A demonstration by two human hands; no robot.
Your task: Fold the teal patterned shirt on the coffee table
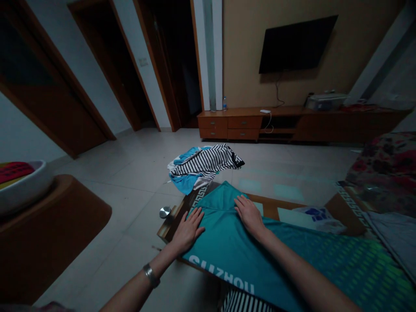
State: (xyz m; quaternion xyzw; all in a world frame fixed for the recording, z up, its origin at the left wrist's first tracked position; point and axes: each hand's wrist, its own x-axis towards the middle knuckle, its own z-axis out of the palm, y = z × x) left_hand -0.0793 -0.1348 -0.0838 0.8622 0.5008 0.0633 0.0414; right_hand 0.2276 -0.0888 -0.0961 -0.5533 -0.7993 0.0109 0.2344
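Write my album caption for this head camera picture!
Left hand and right hand smooth a teal shirt on a table; a striped garment lies on the floor beyond.

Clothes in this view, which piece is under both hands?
The teal shirt with white lettering: the left hand and right hand press flat on it, while the black-and-white striped garment lies crumpled on the tiled floor.
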